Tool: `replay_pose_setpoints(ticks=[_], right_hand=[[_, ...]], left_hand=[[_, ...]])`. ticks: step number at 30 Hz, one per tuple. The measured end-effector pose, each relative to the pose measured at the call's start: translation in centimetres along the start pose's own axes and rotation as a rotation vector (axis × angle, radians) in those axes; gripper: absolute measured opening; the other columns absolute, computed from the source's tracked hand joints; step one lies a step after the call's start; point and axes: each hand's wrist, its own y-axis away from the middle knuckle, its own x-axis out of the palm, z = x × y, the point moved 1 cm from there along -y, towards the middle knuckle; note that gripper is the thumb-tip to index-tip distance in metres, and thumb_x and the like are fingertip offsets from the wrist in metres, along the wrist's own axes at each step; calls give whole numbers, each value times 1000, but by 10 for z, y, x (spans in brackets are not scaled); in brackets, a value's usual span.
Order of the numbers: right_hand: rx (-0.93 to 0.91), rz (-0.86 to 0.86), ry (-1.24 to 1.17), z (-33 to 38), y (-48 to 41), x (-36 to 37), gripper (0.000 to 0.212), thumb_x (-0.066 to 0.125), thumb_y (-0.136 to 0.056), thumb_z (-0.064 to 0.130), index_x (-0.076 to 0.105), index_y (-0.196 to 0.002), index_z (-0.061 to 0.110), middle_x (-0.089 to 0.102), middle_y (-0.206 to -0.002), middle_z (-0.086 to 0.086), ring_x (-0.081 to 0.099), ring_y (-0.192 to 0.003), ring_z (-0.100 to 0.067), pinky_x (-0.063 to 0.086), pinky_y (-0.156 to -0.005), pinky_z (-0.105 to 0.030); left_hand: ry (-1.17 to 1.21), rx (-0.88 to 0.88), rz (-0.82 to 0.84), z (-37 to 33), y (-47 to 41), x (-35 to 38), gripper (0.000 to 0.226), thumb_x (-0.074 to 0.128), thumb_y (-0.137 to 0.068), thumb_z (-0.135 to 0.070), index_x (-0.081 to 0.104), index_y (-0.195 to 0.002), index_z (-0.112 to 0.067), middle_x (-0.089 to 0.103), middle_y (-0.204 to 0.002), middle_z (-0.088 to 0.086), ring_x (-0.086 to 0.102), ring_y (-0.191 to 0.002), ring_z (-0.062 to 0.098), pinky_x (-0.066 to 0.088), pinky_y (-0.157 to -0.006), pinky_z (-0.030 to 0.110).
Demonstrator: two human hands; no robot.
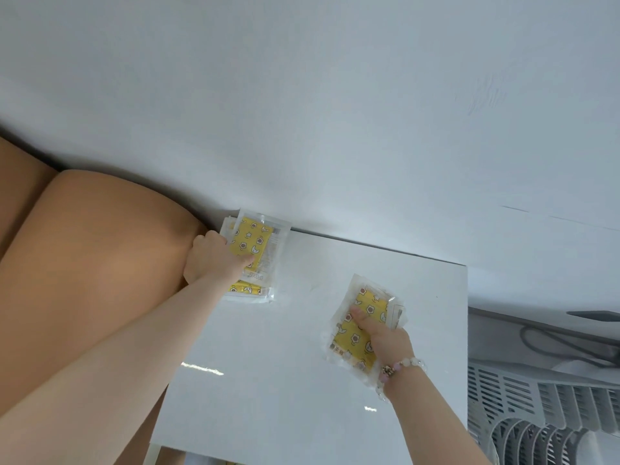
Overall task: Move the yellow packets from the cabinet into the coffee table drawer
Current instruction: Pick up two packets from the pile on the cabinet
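- The white glossy cabinet top (302, 364) fills the near centre, with its far edge against a plain white wall (302, 95)
- The left hand (214, 260) is closed round a stack of clear-wrapped yellow packets (253, 241) printed with stars and moons, at the far left corner of the cabinet top
- Left grip: the thumb presses on the upper printed face and the fingers curl at the stack's left edge
- Stack orientation: the long axis runs from the person toward the wall, and the far end lies just beside the wall
- A lower yellow packet (248, 290) shows only its near end from under the left wrist and lies flat on the cabinet top; its long axis cannot be told
- The right hand (385, 337) grips a second bundle of yellow packets (352, 340) over the right half of the cabinet top
- Right grip: the thumb lies across the printed face and the fingers are hidden beneath
- Bundle orientation: the long axis runs near to far, with the far end leaning slightly right
- Whether the bundle rests on the surface or is held clear of it cannot be told
- A pale beaded bracelet (401, 367) sits on the right wrist
- A tan rounded cushion (100, 246) lies just beside the cabinet's left side
- A white slatted plastic appliance (536, 414) stands at the lower right, with a dark cable (553, 344) behind it
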Motion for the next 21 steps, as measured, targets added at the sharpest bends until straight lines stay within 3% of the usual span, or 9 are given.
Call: replay_pose_setpoints(ticks=[2,7,11,14,19,21], right_hand=[[-7,-6,9,2,0,0,30,78,-75,28,66,-95,9,71,-94,-11,67,-90,-30,54,-84,-43],[-9,15,-17,6,0,5,22,78,-74,24,66,-88,12,71,-91,-10,68,-90,-30,53,-87,-46],[6,53,-46,9,-1,11,26,76,-75,23,68,-96,11,72,-98,-13,67,-94,-32,51,-91,-50],[11,80,-90,11,-3,9,15,71,-80,20,68,-92,13,72,-99,-14,67,-96,-34,51,-91,-52],[-20,71,-188,17,-5,8,13,57,-90,25,66,-86,17,70,-100,-13,65,-100,-35,48,-94,-55],[-26,77,-203,19,-5,10,15,54,-91,27,66,-86,18,71,-96,-11,66,-98,-35,48,-94,-55]], left_hand=[[19,-23,-10,-4,4,1,66,78,-72,-44,51,-121,-10,52,-123,11,52,-114,29,44,-83,38],[33,-25,-35,-9,12,4,63,79,-73,-36,47,-117,-4,54,-121,14,53,-112,32,44,-85,41],[76,-16,-35,-13,19,2,53,76,-79,-28,43,-114,-4,58,-115,16,56,-107,36,44,-74,41],[143,9,-33,-14,25,3,46,72,-82,-27,43,-113,-6,59,-113,14,57,-103,36,43,-71,38],[674,-38,-23,-13,43,4,32,67,-86,-21,47,-109,-11,61,-108,7,59,-97,28,50,-81,37],[831,9,42,-19,58,5,24,65,-88,-22,49,-105,-15,62,-104,2,59,-94,21,49,-78,33]])
